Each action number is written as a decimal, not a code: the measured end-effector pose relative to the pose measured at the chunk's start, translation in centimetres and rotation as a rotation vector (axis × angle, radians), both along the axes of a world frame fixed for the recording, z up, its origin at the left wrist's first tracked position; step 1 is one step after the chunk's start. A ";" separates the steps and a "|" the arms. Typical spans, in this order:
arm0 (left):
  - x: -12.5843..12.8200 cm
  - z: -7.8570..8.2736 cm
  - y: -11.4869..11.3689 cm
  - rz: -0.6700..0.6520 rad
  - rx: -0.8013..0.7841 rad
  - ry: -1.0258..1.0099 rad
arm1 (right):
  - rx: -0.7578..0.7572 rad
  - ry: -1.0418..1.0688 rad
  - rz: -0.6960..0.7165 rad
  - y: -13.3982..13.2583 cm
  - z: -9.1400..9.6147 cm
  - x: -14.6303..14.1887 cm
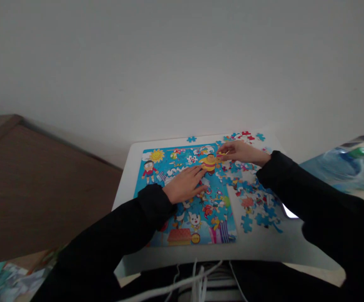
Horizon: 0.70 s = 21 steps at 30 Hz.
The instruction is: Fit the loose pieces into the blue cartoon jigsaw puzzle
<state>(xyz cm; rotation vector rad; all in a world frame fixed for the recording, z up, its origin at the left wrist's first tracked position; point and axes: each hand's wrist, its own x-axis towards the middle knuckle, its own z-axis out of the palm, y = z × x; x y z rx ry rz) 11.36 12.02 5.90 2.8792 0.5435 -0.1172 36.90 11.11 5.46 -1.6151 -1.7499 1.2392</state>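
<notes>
I have left hand [186, 183] spread on the puzzle [180, 235]; right hand [236, 151] pinches a piece [221, 155] near the puzzle's right side.

A: Rm L of the puzzle board [177, 242]?
B: Yep, bare strip of tbl [125, 174], but L sleeve [115, 222] covers nr corner.
A: R side?
B: Tight. Loose pcs [247, 222] crowd it, R sleeve [314, 193] crosses tbl edge, flat slab [290, 212] partly under.
A: Far side?
B: Narrow strip, one blue pc [191, 139] on it, wall [182, 75] right behind.
A: Mid-board?
B: L hand [185, 184] blocks; R hand [237, 152] at far R edge.
A: Front?
B: Gap betw sleeves over nr R board; bare strip below, then white cords [169, 287].
</notes>
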 end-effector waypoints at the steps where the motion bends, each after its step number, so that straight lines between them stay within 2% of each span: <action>1: 0.8 -0.4 0.6 0.009 -0.002 -0.041 | -0.001 0.013 0.033 0.0 -0.3 -0.5; 3: 2.3 -1.3 1.6 0.097 0.023 -0.141 | 0.001 0.015 0.080 -0.1 -1.0 -1.3; 6: 3.5 -2.7 2.7 0.151 0.047 -0.207 | 0.057 -0.064 0.072 -0.9 -1.5 -2.2; 9: 3.5 -3.8 3.0 0.206 0.070 -0.275 | 0.182 -0.139 0.022 -1.8 -1.3 -2.4; 11: 3.1 -4.4 3.1 0.248 0.084 -0.322 | 0.200 -0.126 -0.016 -2.0 -1.0 -2.2; 17: 2.6 -5.3 3.5 0.268 0.069 -0.423 | 0.050 0.013 -0.144 -1.5 0.0 -1.2; 21: 2.7 -5.7 3.5 0.233 0.039 -0.460 | -0.047 0.035 -0.167 -2.6 0.2 -2.8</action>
